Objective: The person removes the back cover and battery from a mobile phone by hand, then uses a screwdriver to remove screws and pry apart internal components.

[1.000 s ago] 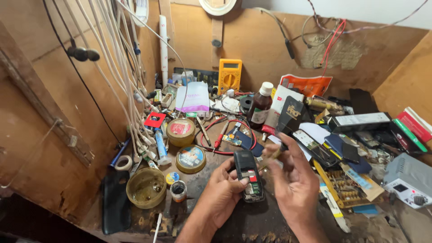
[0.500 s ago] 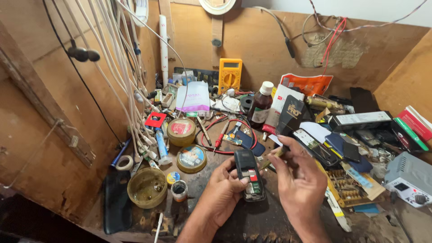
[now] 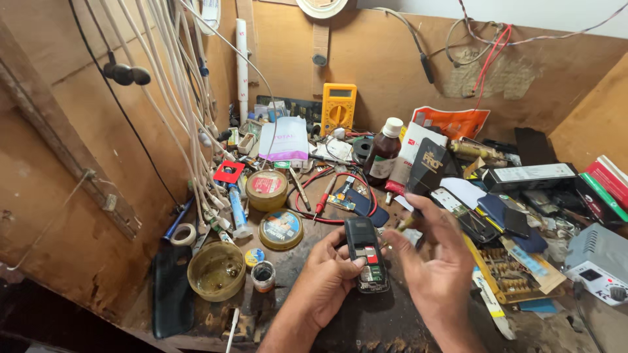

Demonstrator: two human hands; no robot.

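Observation:
A small black phone (image 3: 366, 258) with its back off lies face down on the dark bench, its circuit board and a red part showing. My left hand (image 3: 327, 278) grips the phone from the left, thumb on its edge. My right hand (image 3: 435, 261) hovers just right of the phone, thumb and forefinger pinching a thin tool with a brass-coloured handle (image 3: 407, 223). Its other fingers are spread. The tool's tip is hidden, so I cannot tell whether it touches the phone.
A yellow multimeter (image 3: 339, 108) leans on the back wall, and a brown bottle (image 3: 382, 155) stands nearby. Two round tins (image 3: 267, 189) and a grimy bowl (image 3: 216, 270) sit left. White cables (image 3: 190, 131) hang at the left. Boxes, phone parts and a grey soldering station (image 3: 598, 261) crowd the right.
My right hand has lifted slightly and its fingers have spread wider, still pinching the tool. My left hand keeps the phone in the same spot.

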